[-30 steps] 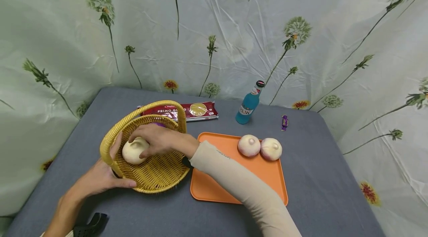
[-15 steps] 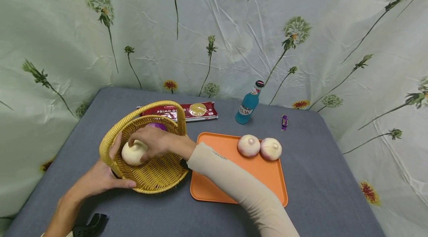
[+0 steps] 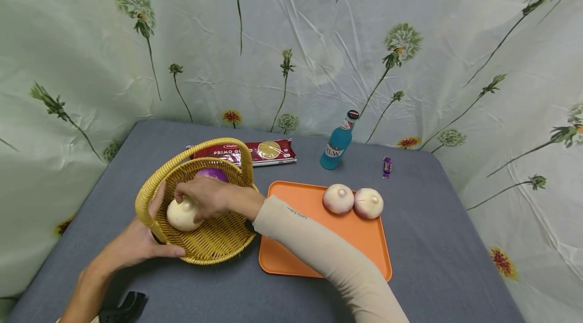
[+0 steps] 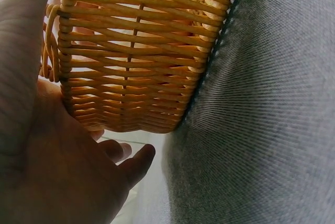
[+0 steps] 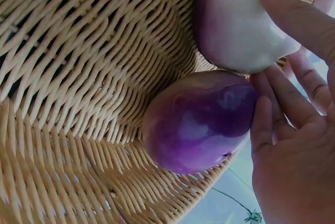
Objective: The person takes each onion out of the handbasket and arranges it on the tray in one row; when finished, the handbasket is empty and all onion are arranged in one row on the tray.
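Note:
My left hand (image 3: 138, 239) grips the left side of the yellow wicker basket (image 3: 214, 239), thumb over the near rim. In the left wrist view that hand (image 4: 68, 156) lies along the woven outer wall (image 4: 136, 62), some fingers hidden behind it. My right hand (image 3: 207, 196) reaches inside and holds a white turnip (image 3: 181, 216) between thumb and fingers. The right wrist view shows the turnip (image 5: 241, 25) with a purple flush at one end, the thumb on its pale side. Against it lies a glossy purple, egg-shaped vegetable (image 5: 201, 122), close to my fingers.
An orange tray (image 3: 291, 257) right of the basket bears two more turnips (image 3: 339, 198) near its far right corner. Behind stand a red pasta packet (image 3: 273, 151) and an upright blue bottle (image 3: 338, 146). A purple-wrapped candy (image 3: 386, 167) lies at the back right.
The right hand and the turnip have shifted slightly toward the near side inside the basket. More of the purple vegetable shows beyond the hand. The left hand and basket have stayed put.

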Demonstrator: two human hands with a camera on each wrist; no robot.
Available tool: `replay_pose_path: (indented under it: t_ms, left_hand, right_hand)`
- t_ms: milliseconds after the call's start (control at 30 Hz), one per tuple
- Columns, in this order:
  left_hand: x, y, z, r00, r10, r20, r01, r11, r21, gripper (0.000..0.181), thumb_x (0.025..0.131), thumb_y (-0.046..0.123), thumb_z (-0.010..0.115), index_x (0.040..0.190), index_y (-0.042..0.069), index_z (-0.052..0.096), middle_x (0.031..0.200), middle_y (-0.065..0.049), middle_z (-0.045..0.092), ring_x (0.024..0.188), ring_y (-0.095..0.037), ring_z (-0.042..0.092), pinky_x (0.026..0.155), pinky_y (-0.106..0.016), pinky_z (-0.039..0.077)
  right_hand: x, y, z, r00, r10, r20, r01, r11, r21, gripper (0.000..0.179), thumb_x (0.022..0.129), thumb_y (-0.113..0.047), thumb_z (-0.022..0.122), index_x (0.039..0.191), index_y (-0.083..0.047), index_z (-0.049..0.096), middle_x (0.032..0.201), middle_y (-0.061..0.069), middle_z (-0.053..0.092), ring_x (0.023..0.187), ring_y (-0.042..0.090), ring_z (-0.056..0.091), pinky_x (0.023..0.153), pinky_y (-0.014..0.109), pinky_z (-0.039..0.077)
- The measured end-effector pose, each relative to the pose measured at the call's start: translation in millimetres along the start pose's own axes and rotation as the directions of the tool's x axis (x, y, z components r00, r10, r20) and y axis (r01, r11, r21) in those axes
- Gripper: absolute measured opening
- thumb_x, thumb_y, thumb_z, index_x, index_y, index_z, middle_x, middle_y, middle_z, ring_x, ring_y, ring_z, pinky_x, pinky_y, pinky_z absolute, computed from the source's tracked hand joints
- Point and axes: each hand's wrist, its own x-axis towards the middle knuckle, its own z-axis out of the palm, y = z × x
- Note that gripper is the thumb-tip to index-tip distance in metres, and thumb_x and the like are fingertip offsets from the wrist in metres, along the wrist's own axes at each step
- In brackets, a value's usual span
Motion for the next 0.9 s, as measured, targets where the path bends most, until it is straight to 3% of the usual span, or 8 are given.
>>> replay_pose_path:
  t_ms: [267,467,733,833,900]
  left_hand:
    - [-1.4,2.8,-1.2,0.999,-0.037,0.005,0.037,0.999,0.023,0.147,0.066,0.017,0.093,0.157,0.028,-0.022,0.165,-0.027,-0.010,0.141,0.008,-0.004,0.099,0.001,0.004]
    - [-0.8,2.0,-1.0,1.000,-0.023,-0.007,0.024,0.999,0.044,0.148,0.065,0.018,0.094,0.158,0.025,-0.021,0.165,-0.027,-0.008,0.139,0.011,-0.002,0.099,0.002,0.005]
    - [-1.2,0.6,-0.7,1.000,-0.025,-0.002,0.025,0.999,0.035,0.148,0.064,0.018,0.094,0.159,0.022,-0.020,0.165,-0.026,-0.009,0.148,-0.031,-0.002,0.100,0.000,0.003]
    - [-1.5,0.6,-0.4,1.000,-0.017,-0.010,0.017,0.999,0.046,0.149,0.063,0.019,0.095,0.159,0.023,-0.019,0.165,-0.028,-0.008,0.149,-0.023,-0.001,0.100,0.000,0.003]
    - [-1.5,0.7,0.1,1.000,-0.008,-0.014,0.009,0.998,0.056,0.149,0.062,0.019,0.095,0.159,0.023,-0.019,0.164,-0.029,-0.007,0.146,-0.006,-0.001,0.100,0.001,0.003]
  right_hand:
    - [-2.7,1.1,-2.0,1.000,0.002,0.010,-0.001,0.999,-0.036,0.061,0.083,-0.038,0.082,0.136,-0.026,0.055,0.136,-0.016,0.057,0.125,0.002,0.049,0.103,0.011,0.034]
    - [-6.2,4.2,-4.3,1.000,-0.026,-0.005,0.026,0.998,-0.059,0.061,0.084,-0.041,0.080,0.137,-0.025,0.055,0.137,-0.015,0.058,0.124,0.002,0.050,0.106,0.013,0.030]
    - [-14.9,7.5,-6.8,0.995,-0.099,-0.034,0.099,0.995,0.007,0.059,0.086,-0.035,0.079,0.138,-0.021,0.055,0.140,-0.010,0.058,0.128,0.004,0.048,0.108,0.013,0.028]
    - [-21.0,9.8,-7.2,0.993,-0.107,-0.045,0.110,0.992,0.060,0.058,0.087,-0.032,0.079,0.139,-0.019,0.055,0.139,-0.008,0.058,0.128,0.005,0.048,0.107,0.013,0.031]
    - [-24.9,11.7,-7.0,0.993,-0.107,-0.052,0.111,0.990,0.087,0.058,0.088,-0.030,0.078,0.140,-0.018,0.055,0.139,-0.005,0.057,0.128,0.007,0.048,0.106,0.013,0.033]
